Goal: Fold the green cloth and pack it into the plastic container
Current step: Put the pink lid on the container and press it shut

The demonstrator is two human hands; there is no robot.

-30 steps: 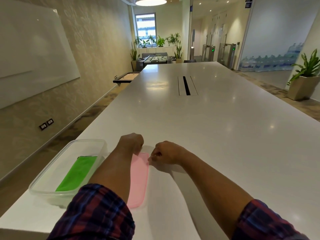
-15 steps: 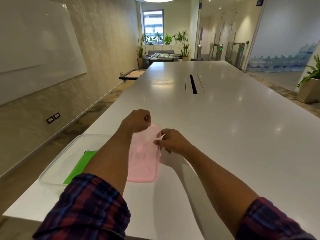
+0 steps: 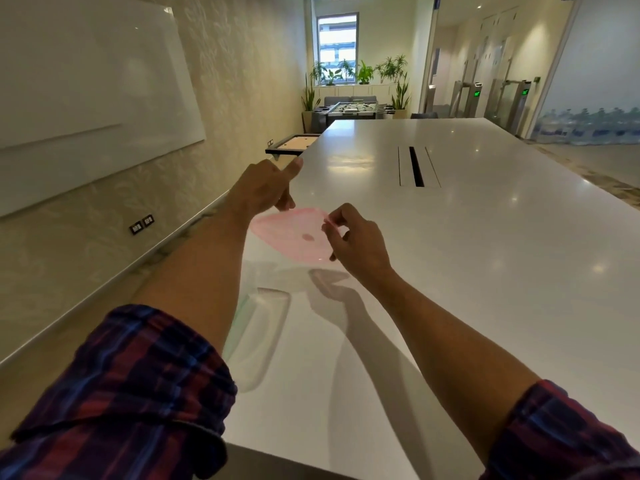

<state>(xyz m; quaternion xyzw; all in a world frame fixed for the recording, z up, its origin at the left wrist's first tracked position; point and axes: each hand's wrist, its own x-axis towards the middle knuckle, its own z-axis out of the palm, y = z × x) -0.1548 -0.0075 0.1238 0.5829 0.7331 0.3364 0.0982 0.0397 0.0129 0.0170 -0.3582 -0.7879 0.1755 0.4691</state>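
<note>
Both hands hold the pink lid (image 3: 294,237) above the white worktop (image 3: 485,271): the right hand (image 3: 356,240) pinches its near corner, the left hand (image 3: 263,188) seems to grip the far edge. The plastic container (image 3: 259,341) sits below, mostly behind the left forearm, green cloth hidden.

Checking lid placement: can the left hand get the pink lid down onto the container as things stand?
Probably yes. Both the left hand and right hand hold the lid in the air, the container sits just below by the left forearm, and nothing visible lies between.
</note>
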